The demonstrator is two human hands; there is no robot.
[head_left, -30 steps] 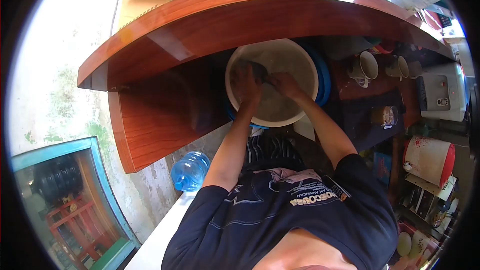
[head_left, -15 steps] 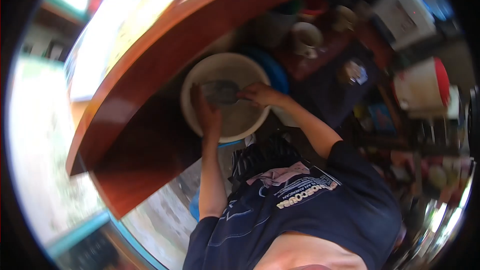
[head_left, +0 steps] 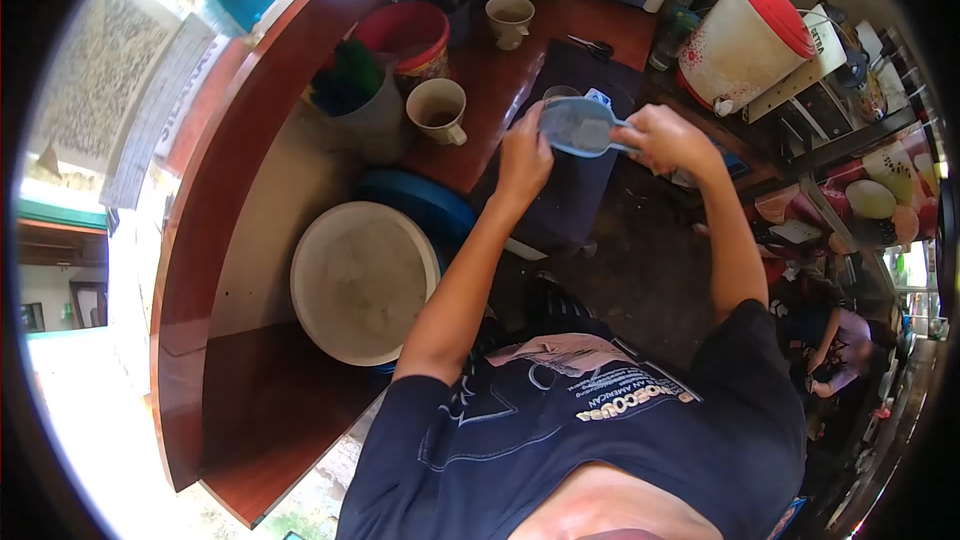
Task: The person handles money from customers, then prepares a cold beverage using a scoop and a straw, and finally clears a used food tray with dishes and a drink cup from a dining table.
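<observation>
A blue-grey scoop with pale, clear lumps that look like ice is raised over the dark mat. My right hand is closed round its handle. At the scoop's front edge, my left hand grips its rim from the side. Just behind the scoop, a clear cup is partly hidden. Below and left of my left arm stands the large whitish tub, its inside pale and greyish.
Mugs and a red bucket stand on the brown table. Scissors lie beyond the mat. A white-and-red drinks container is at right. The curved wooden counter borders the left. Another person is at far right.
Both hands have risen out of the tub with the scoop and moved right, over the mat. My view has shifted, bringing the tub lower and left.
</observation>
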